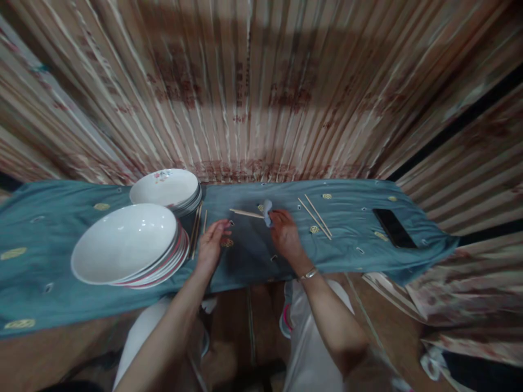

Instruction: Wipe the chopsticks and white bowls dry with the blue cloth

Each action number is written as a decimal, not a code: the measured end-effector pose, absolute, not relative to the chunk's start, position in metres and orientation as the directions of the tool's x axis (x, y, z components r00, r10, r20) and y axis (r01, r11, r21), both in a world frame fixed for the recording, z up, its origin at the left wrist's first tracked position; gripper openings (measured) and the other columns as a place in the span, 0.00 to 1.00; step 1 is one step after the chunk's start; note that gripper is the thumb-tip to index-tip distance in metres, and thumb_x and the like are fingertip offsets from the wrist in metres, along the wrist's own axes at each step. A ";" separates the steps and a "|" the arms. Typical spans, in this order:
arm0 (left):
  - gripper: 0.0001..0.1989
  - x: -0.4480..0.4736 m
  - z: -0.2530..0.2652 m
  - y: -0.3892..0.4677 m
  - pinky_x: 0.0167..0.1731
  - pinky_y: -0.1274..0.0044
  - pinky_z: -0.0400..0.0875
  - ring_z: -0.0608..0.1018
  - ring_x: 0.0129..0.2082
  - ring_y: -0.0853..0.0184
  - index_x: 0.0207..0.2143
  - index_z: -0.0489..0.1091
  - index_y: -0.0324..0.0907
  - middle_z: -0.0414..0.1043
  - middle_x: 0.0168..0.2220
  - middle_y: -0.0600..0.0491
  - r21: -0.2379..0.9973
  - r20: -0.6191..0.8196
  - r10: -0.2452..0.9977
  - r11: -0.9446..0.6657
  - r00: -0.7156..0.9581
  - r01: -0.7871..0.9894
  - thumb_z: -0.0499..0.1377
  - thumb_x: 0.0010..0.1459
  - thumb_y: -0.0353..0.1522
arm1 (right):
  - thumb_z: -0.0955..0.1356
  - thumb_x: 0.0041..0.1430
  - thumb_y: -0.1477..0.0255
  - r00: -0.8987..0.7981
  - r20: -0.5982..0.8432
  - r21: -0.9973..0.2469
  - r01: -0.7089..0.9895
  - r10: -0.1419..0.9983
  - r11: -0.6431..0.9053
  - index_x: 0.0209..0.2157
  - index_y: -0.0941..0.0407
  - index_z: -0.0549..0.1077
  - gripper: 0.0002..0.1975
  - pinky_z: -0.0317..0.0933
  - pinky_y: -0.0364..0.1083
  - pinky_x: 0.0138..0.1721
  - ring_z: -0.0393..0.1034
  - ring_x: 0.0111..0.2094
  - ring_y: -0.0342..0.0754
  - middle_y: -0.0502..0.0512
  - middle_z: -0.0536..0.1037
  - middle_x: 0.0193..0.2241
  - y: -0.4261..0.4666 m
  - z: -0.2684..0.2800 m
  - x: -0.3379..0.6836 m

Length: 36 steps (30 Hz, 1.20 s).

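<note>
My right hand (pixel 285 231) is closed on a small pale blue cloth (pixel 267 213) above the middle of the table. A pair of wooden chopsticks (pixel 246 213) sticks out leftward from the cloth, their other ends hidden by it and the hand. My left hand (pixel 213 239) hovers to the left of these tips, fingers loosely bent and apart, with nothing visible in it. More chopsticks (pixel 197 228) lie between my left hand and the bowls. To the right of my right hand, two chopsticks (pixel 317 216) rest on the tablecloth.
A stack of large white bowls (pixel 126 242) stands at the front left, with a stack of white dishes (pixel 165 188) behind it. A black phone (pixel 394 228) lies toward the right end of the blue-green tablecloth (pixel 347 256). Pleated curtains (pixel 261 109) hang behind the table.
</note>
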State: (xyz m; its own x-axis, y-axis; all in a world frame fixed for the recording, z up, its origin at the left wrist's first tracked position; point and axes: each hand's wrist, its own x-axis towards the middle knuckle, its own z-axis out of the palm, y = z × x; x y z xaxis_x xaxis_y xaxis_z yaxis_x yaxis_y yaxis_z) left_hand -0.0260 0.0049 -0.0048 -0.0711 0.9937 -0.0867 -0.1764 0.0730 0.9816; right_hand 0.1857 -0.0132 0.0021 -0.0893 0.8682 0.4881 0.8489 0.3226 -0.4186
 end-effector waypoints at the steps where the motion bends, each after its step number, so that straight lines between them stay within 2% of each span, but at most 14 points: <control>1: 0.23 -0.029 -0.005 0.006 0.31 0.76 0.71 0.76 0.33 0.66 0.40 0.73 0.41 0.76 0.40 0.47 0.991 -0.037 0.994 0.022 -0.106 -0.134 0.62 0.49 0.49 | 0.59 0.58 0.82 -0.117 0.475 -0.379 0.867 0.872 0.323 0.46 0.60 0.73 0.18 0.58 0.53 0.54 0.65 0.50 0.55 0.65 0.77 0.41 -0.014 0.003 0.185; 3: 0.23 -0.034 -0.005 0.005 0.41 0.71 0.70 0.76 0.43 0.62 0.46 0.72 0.43 0.74 0.46 0.45 0.988 0.147 0.978 -0.138 -0.148 0.068 0.56 0.56 0.48 | 0.60 0.60 0.81 -0.156 0.446 -0.314 0.895 0.881 0.318 0.45 0.60 0.74 0.16 0.58 0.54 0.54 0.64 0.52 0.55 0.65 0.77 0.40 -0.014 0.003 0.182; 4: 0.22 -0.035 -0.005 0.003 0.46 0.68 0.68 0.73 0.48 0.60 0.49 0.71 0.43 0.73 0.49 0.45 0.948 0.264 0.956 -0.234 -0.126 0.214 0.53 0.59 0.46 | 0.60 0.61 0.81 -0.173 0.434 -0.287 0.904 0.884 0.317 0.45 0.60 0.74 0.15 0.58 0.54 0.54 0.63 0.53 0.56 0.65 0.77 0.40 -0.014 0.002 0.180; 6: 0.20 -0.034 -0.005 -0.001 0.53 0.64 0.60 0.68 0.55 0.57 0.51 0.70 0.43 0.71 0.53 0.44 0.771 0.447 0.894 -0.398 0.022 0.498 0.50 0.63 0.40 | 0.61 0.62 0.80 -0.202 0.418 -0.247 0.913 0.886 0.325 0.45 0.60 0.74 0.14 0.58 0.55 0.54 0.62 0.54 0.56 0.65 0.77 0.40 -0.014 -0.002 0.177; 8: 0.17 -0.031 -0.004 -0.006 0.54 0.60 0.56 0.66 0.57 0.55 0.51 0.71 0.44 0.72 0.53 0.45 0.573 0.487 0.851 -0.480 0.195 0.664 0.50 0.63 0.36 | 0.61 0.62 0.80 -0.231 0.418 -0.222 0.912 0.879 0.346 0.45 0.60 0.74 0.14 0.58 0.56 0.54 0.62 0.55 0.56 0.65 0.77 0.41 -0.015 -0.006 0.173; 10: 0.16 -0.028 -0.004 -0.010 0.54 0.58 0.53 0.66 0.58 0.54 0.49 0.72 0.46 0.73 0.52 0.47 0.440 0.458 0.838 -0.503 0.296 0.744 0.51 0.63 0.33 | 0.60 0.63 0.80 -0.259 0.427 -0.200 0.907 0.866 0.370 0.44 0.60 0.74 0.14 0.58 0.55 0.54 0.62 0.55 0.56 0.64 0.77 0.41 -0.015 -0.009 0.170; 13: 0.15 -0.026 -0.005 -0.012 0.53 0.57 0.50 0.68 0.56 0.54 0.49 0.73 0.48 0.75 0.50 0.47 0.328 0.421 0.833 -0.509 0.359 0.796 0.51 0.63 0.31 | 0.60 0.63 0.79 -0.285 0.433 -0.180 0.902 0.855 0.392 0.44 0.59 0.75 0.14 0.59 0.54 0.54 0.63 0.54 0.55 0.63 0.77 0.40 -0.016 -0.011 0.167; 16: 0.15 -0.029 -0.005 -0.011 0.53 0.57 0.50 0.73 0.49 0.55 0.48 0.73 0.48 0.78 0.46 0.47 0.282 0.381 0.843 -0.497 0.379 0.821 0.52 0.62 0.30 | 0.61 0.63 0.79 -0.299 0.429 -0.183 0.895 0.852 0.407 0.45 0.60 0.74 0.14 0.60 0.54 0.54 0.63 0.54 0.55 0.64 0.77 0.41 -0.018 -0.011 0.166; 21: 0.13 -0.034 0.000 -0.010 0.51 0.57 0.51 0.75 0.42 0.57 0.44 0.75 0.49 0.79 0.38 0.48 0.261 0.310 0.871 -0.464 0.382 0.846 0.54 0.61 0.31 | 0.61 0.62 0.80 -0.336 0.414 -0.171 0.884 0.846 0.435 0.47 0.61 0.74 0.14 0.60 0.54 0.55 0.62 0.54 0.55 0.64 0.77 0.43 -0.020 -0.008 0.166; 27: 0.12 -0.036 -0.003 -0.010 0.51 0.60 0.52 0.75 0.36 0.60 0.35 0.77 0.47 0.79 0.30 0.50 0.238 0.366 0.831 -0.518 0.418 0.821 0.53 0.61 0.32 | 0.63 0.62 0.80 -0.354 0.407 -0.176 0.874 0.842 0.453 0.46 0.59 0.74 0.14 0.59 0.54 0.54 0.62 0.54 0.55 0.62 0.78 0.42 -0.020 -0.004 0.170; 32: 0.13 -0.036 -0.006 -0.010 0.50 0.60 0.52 0.74 0.34 0.61 0.32 0.76 0.45 0.78 0.28 0.51 0.218 0.401 0.798 -0.559 0.449 0.800 0.52 0.62 0.30 | 0.62 0.62 0.80 -0.331 0.438 -0.172 0.881 0.836 0.440 0.45 0.57 0.74 0.14 0.57 0.54 0.53 0.63 0.54 0.54 0.61 0.78 0.43 -0.018 -0.001 0.184; 36: 0.11 -0.038 -0.002 -0.011 0.49 0.60 0.54 0.74 0.34 0.61 0.31 0.76 0.45 0.78 0.28 0.51 0.277 0.377 0.824 -0.537 0.424 0.797 0.53 0.61 0.31 | 0.61 0.60 0.81 -0.241 0.465 -0.222 0.900 0.852 0.375 0.45 0.58 0.74 0.15 0.56 0.54 0.54 0.64 0.52 0.54 0.62 0.77 0.43 -0.014 -0.002 0.201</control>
State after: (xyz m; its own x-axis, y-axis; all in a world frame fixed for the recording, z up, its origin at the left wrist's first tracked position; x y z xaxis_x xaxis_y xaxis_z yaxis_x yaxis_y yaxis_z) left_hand -0.0375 -0.0110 -0.0025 0.4240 0.8237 0.3765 0.7969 -0.5369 0.2769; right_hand 0.2014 -0.0137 -0.0017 -0.2407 0.8518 0.4653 0.9000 0.3753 -0.2216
